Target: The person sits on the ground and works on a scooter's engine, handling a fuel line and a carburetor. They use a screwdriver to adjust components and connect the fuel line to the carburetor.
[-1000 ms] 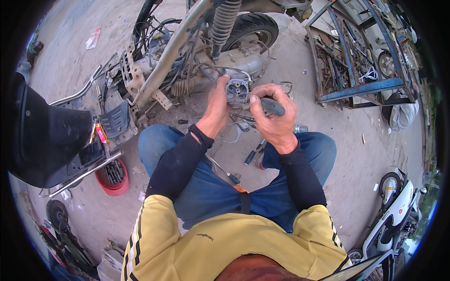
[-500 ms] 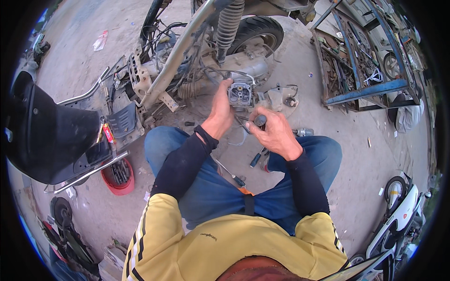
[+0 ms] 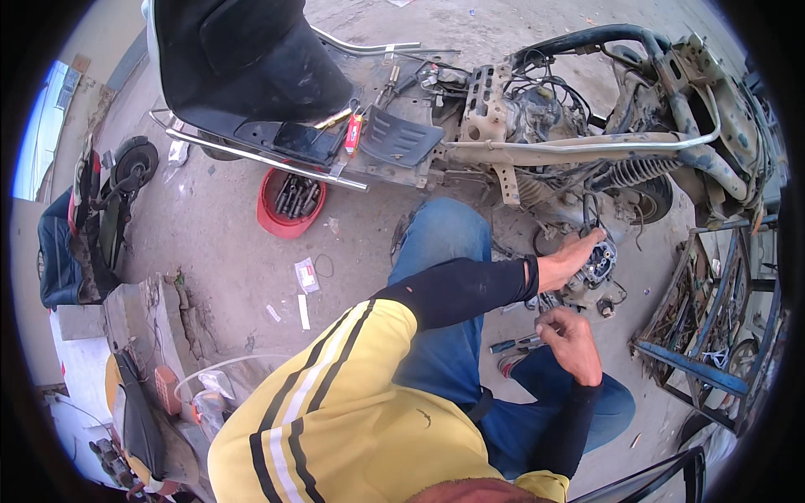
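Observation:
My left hand (image 3: 572,260) is closed round the side of a small metal carburetor (image 3: 600,263), its open face with the inner parts turned up towards me. Hoses still run from it to the engine of the stripped-down scooter (image 3: 537,113). Lower and nearer to my knees, my right hand (image 3: 573,345) is closed, apart from the carburetor. A dark-handled screwdriver is in that fist, mostly hidden by the fingers. On the ground beside it lies another screwdriver (image 3: 503,344) with a blue handle. A loose metal cover (image 3: 584,295) lies under the carburetor.
A red helmet (image 3: 270,220) full of metal tools sits beside the scooter's footboard. Pliers and a red tube (image 3: 353,134) lie on that footboard. To the right stands a blue metal rack (image 3: 704,371) of tools and parts. Paper scraps (image 3: 307,275) lie on the ground; another scooter (image 3: 126,180) is far left.
The view has swung to the left, so the scooter and my hands sit further right in it. My right hand has drawn back from the carburetor; my left hand still grips it.

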`<state>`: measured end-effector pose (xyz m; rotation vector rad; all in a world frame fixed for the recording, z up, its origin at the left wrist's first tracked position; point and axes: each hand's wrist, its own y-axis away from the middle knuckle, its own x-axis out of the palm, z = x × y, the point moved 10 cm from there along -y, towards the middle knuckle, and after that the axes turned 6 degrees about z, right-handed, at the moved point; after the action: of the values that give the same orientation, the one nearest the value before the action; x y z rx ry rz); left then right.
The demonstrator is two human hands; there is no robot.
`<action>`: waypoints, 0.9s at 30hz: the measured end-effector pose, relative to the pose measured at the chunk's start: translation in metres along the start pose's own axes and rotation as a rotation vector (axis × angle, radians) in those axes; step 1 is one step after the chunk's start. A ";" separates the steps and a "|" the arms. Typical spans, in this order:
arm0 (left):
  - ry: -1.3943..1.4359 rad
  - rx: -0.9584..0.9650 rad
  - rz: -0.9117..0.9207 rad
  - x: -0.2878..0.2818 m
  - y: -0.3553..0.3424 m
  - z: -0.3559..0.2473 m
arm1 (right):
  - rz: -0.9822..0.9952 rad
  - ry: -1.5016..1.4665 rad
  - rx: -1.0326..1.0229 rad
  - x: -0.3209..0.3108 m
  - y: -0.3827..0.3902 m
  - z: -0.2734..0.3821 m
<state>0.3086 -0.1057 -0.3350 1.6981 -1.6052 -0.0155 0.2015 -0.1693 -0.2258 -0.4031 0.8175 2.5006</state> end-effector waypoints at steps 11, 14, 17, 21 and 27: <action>-0.336 -0.017 0.019 0.000 0.012 -0.012 | -0.194 0.487 -0.711 0.015 -0.124 0.272; -0.352 -0.038 -0.024 -0.007 0.012 -0.013 | -0.066 0.684 -0.814 0.059 -0.198 0.279; -0.375 -0.052 -0.019 0.002 0.014 -0.015 | -0.066 0.825 -0.876 0.082 -0.247 0.278; -0.407 -0.071 0.002 0.001 0.015 -0.018 | -0.056 0.919 -0.901 0.107 -0.290 0.268; -0.476 -0.066 0.015 -0.005 0.022 -0.029 | -0.027 0.932 -0.923 0.126 -0.310 0.262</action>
<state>0.3034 -0.0844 -0.3059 1.7137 -1.9321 -0.4924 0.2240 0.2553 -0.2203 -1.9312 -0.1694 2.4535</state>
